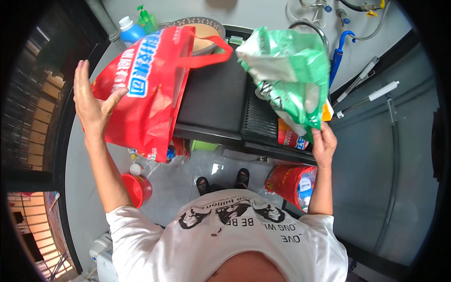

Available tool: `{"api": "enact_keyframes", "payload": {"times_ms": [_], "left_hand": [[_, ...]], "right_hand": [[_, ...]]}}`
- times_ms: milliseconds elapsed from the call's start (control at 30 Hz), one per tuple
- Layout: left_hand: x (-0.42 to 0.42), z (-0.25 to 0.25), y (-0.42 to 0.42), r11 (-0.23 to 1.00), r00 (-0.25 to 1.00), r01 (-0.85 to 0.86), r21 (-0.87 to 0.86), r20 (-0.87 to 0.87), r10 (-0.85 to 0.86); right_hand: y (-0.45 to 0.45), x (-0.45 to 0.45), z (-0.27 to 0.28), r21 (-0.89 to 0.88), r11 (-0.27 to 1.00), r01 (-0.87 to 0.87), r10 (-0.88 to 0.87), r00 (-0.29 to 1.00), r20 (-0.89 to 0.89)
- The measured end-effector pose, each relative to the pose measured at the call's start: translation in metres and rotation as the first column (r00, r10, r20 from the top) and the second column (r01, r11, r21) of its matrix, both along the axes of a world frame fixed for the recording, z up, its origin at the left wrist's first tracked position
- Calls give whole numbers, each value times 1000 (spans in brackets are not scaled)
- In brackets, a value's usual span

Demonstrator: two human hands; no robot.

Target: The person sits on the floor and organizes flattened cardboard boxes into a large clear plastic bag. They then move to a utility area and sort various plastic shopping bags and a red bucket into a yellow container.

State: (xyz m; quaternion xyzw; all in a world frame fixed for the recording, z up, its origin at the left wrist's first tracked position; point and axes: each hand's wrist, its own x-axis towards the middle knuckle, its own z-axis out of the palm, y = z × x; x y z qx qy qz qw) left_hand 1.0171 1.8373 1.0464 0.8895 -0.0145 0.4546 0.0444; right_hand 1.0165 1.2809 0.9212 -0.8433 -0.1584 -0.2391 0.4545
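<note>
My left hand (93, 102), fingers spread with the thumb apart, is at the left side of a red shopping bag (148, 102) with a loop handle and printed writing; whether it touches the bag cannot be told. The bag stands over the left part of a black countertop (215, 95). My right hand (325, 142) pinches the lower corner of a crumpled green and white plastic bag (299, 77), which is raised over the ribbed right part of the counter. Beneath the plastic bag, a red printed package (289, 138) and an orange box (327, 111) show partly.
A blue bottle (131, 31), a green pump bottle (147, 21) and a patterned basin (216, 28) stand at the back. A blue umbrella (336, 60) and white-handled rods (384, 90) are at the right. On the floor are a red bucket (146, 190) and a red bag (282, 179) holding bottles.
</note>
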Motion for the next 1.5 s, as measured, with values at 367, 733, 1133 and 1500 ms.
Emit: {"api": "enact_keyframes", "payload": {"times_ms": [367, 733, 1133, 1500], "left_hand": [[3, -54, -220, 740, 717, 650, -173, -184, -672], [83, -93, -392, 142, -26, 390, -910, -165, -986], [184, -126, -546, -669, 240, -124, -733, 632, -737], [169, -163, -708, -549, -73, -533, -644, 681, -728]], "right_hand": [[16, 27, 47, -431, 880, -199, 341, 896, 284], [-24, 104, 71, -334, 833, -442, 553, 630, 545], [-217, 79, 0, 407, 913, 3, 136, 940, -312], [-242, 25, -45, 780, 311, 543, -18, 824, -566]]}}
